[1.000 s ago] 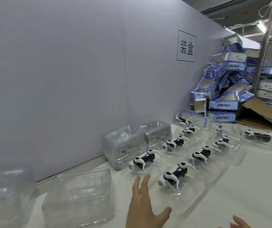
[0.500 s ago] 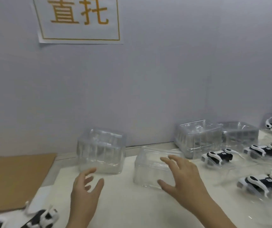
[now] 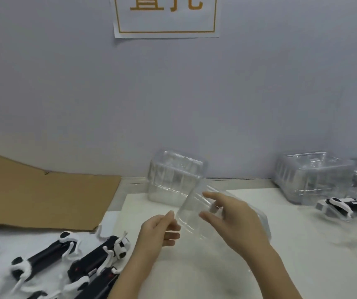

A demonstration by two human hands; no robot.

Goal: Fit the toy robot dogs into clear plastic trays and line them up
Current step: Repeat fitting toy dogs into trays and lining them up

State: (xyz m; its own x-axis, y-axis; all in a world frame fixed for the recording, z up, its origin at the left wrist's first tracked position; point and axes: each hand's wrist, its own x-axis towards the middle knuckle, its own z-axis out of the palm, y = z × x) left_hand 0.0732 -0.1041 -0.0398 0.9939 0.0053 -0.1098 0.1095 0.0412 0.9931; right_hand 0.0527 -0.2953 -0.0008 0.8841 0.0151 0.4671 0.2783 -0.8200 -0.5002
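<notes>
A clear plastic tray [image 3: 191, 210] is tilted above the white table, held between both hands. My right hand [image 3: 232, 221] grips its top and right side with curled fingers. At the tray's lower left edge, my left hand [image 3: 159, 233] pinches the rim. Several loose black-and-white toy robot dogs [image 3: 91, 263] lie in a heap at the lower left. At the right edge, one dog [image 3: 346, 207] sits in a clear tray.
A stack of clear trays [image 3: 175, 180] stands against the grey wall behind my hands, another stack [image 3: 311, 175] at the right. A flat sheet of cardboard [image 3: 43, 197] lies at the left. A paper sign [image 3: 166, 16] hangs on the wall.
My view has swung left, from the lined-up dogs to the tray stacks. Both hands went from reaching open to taking one tray and lifting it tilted off the table.
</notes>
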